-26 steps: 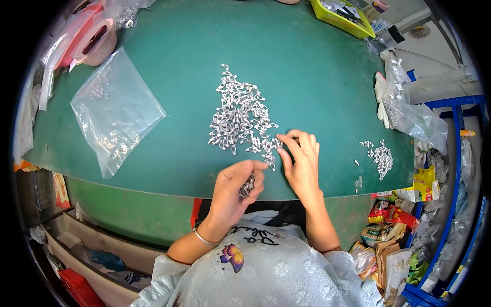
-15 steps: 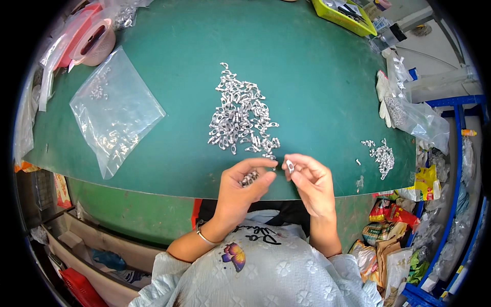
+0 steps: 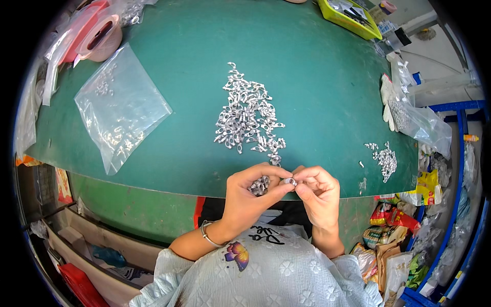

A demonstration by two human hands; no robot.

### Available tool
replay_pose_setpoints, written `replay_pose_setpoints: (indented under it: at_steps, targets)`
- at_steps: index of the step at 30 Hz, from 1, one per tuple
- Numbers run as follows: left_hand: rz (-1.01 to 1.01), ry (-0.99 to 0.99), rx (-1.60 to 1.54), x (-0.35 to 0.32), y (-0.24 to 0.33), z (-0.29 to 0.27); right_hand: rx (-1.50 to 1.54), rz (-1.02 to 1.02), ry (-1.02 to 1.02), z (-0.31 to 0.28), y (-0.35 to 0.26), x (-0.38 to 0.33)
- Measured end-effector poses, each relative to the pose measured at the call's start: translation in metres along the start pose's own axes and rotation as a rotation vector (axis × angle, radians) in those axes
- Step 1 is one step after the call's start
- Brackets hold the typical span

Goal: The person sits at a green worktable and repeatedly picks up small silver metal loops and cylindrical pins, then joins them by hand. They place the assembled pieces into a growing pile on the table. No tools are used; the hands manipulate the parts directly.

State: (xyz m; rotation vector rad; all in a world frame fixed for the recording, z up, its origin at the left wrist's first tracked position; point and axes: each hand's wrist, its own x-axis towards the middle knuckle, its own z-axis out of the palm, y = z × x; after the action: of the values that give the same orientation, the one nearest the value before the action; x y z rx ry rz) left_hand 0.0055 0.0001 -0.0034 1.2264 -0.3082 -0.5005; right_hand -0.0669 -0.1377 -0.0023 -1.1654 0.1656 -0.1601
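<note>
Green covers the table [image 3: 317, 77], and its near edge serves as the landmark. Just at that edge, both hands meet over one small silver ring [image 3: 289, 181]: the left hand [image 3: 250, 197] and the right hand [image 3: 317, 194] each pinch it between thumb and fingertips. The left hand's palm also cups a clump of the same metal bits [image 3: 260, 185]. Beyond the edge, toward the table's middle, lies the main pile [image 3: 248, 115] of silver pieces, its tail reaching almost to the hands. Right of the hands along the edge sits a smaller heap [image 3: 384, 159]. Left of the pile lies a clear bag [image 3: 120, 107] with a few pieces inside. At the far right corner stands a yellow tray [image 3: 350, 19]; at the far left, a tape roll [image 3: 99, 37].
</note>
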Motion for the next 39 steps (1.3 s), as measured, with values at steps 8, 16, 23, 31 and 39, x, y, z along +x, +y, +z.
replay_pose_setpoints:
  at_steps: [8, 16, 23, 31, 39]
  targets:
    - [0.115, 0.005, 0.058, -0.002, 0.005, -0.002, 0.012, -0.05, 0.032, 0.01, 0.001, -0.003]
    - [-0.03, -0.001, -0.01, -0.003, 0.003, -0.001, -0.131, -0.233, 0.106, 0.015, 0.002, -0.004]
    - [-0.375, -0.107, -0.561, -0.006, -0.006, -0.003, -0.388, -0.349, 0.137, 0.02, -0.004, -0.001]
    - [-0.437, -0.125, -0.643, -0.006, -0.005, -0.001, -0.522, -0.397, 0.168, 0.023, -0.009, -0.001]
    - [-0.444, 0.015, -0.469, -0.002, -0.01, -0.002, -0.556, -0.276, 0.454, -0.007, -0.005, -0.001]
